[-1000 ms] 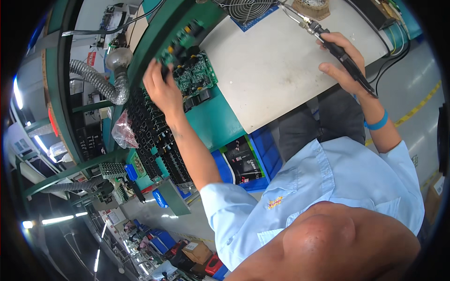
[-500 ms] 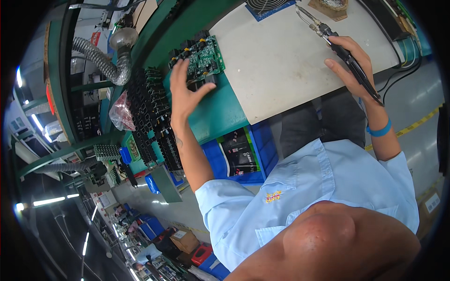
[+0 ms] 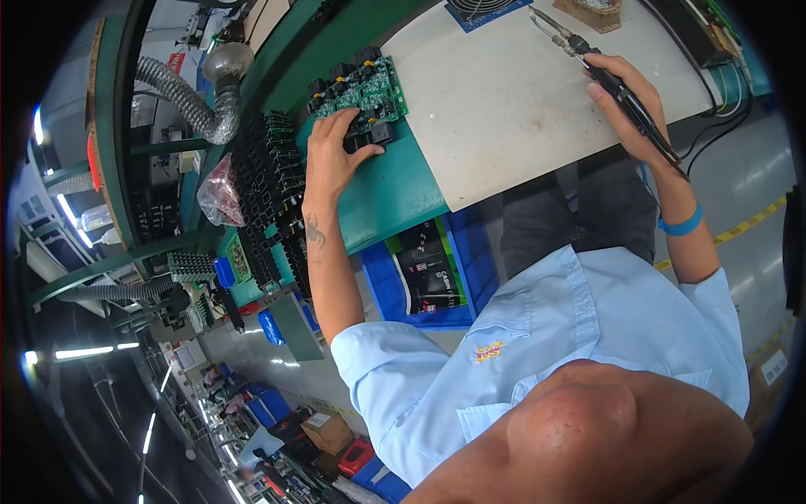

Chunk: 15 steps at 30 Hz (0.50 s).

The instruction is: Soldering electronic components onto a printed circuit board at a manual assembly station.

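1 x L hand: loosely spread at near-left side of PCBs; fingers bent over bd edge, thumb set apart, beside blk component. Firm pinch or mere touch: cannot tell.

PCBs: grouped on green surface, alongside L edge of wht mat, toward mat's far end; touching mat or just clear of it, not resolved.

R hand: wrapped round blk handle of soldering iron; fingers one side, thumb the other.

Iron tip: over mat near its far edge, pointing away from person, near cleaner tray; no contact w/ mat seen.

Bd rows: dark, on green surface left of L hand; plastic bag by outer edge.

Bin: blue, below near edge of green surface.

Hazard, PCBs: poss. bent lead or cracked joint if L fingers press tall parts instead of bd rim; bds could slide & knock together if shoved at mat edge.

Hazard, iron: poss. scorch to mat or skin if R wrist drops w/ attention on L side; heat itself not visible.

Change vs. 1.0 s ago: L hand then farther left, w/ blurred green bd aloft at fingers; now down at PCBs, none raised. R hand: same hold.
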Motion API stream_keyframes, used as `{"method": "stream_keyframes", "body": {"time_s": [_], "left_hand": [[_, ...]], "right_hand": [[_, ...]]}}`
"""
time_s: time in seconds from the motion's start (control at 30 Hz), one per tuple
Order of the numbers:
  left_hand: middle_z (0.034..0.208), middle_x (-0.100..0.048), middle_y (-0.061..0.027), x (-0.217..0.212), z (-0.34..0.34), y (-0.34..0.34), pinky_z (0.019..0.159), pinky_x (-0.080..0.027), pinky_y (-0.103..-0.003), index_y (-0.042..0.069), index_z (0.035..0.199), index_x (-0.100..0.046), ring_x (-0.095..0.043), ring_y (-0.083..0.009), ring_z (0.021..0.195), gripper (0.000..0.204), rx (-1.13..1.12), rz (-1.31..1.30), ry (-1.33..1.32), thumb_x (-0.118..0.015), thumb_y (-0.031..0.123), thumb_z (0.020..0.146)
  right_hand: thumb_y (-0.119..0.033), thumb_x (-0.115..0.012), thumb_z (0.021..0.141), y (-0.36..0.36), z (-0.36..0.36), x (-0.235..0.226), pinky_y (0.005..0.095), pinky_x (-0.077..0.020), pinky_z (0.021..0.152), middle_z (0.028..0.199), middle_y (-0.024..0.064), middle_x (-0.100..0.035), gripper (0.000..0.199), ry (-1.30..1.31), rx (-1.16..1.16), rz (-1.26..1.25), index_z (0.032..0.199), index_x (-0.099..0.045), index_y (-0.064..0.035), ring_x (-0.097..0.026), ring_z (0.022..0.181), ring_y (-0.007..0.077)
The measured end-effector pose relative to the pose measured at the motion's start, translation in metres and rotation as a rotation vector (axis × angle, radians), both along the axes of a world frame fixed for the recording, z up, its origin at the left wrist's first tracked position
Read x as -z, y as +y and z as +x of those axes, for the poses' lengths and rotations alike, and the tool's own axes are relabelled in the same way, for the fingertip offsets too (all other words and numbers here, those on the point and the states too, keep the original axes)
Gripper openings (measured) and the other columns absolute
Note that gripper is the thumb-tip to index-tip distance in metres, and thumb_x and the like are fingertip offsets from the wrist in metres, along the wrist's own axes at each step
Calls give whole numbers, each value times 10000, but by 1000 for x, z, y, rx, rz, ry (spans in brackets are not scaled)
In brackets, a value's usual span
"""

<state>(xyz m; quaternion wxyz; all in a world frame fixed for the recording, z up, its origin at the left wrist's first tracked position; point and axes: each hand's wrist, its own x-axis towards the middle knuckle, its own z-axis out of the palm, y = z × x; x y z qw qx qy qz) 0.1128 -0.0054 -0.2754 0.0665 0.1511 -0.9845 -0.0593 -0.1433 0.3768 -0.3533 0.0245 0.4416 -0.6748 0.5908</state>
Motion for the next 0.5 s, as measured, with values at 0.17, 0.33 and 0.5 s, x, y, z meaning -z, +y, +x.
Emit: {"method": "stream_keyframes", "body": {"time_s": [0.17, 0.33, 0.5], "left_hand": [[1296, -718, -103, 3, 22, -17, 1018, -540, -394, 76, 1371, -680, -658, -317, 1159, 755, -16, 59, -65, -936, 154, 665], [1215, -749, -153, -10, 19, -42, 943, -567, -410, 110, 1356, -710, -709, -337, 1009, 619, 102, 107, 14, -867, 69, 758], [1291, -659, -247, -10, 3, -77, 930, -531, -454, 12, 1496, -534, -648, -449, 1066, 665, -278, -63, -287, -720, 26, 857]], "right_hand": [[-95, -730, 969, -8, 4, 12, 290, -507, 911, 1179, 89, -732, 364, -25, -40, -9, 1329, -695, -50, -676, 1000, 210], [-86, -702, 1000, -6, -5, 20, 296, -540, 989, 1224, 112, -760, 374, -59, 98, 175, 1370, -668, -44, -731, 1081, 201], [-106, -696, 1021, -25, -11, 34, 280, -554, 980, 1179, 103, -784, 362, -24, 166, 121, 1378, -670, -54, -740, 1059, 178]]}}
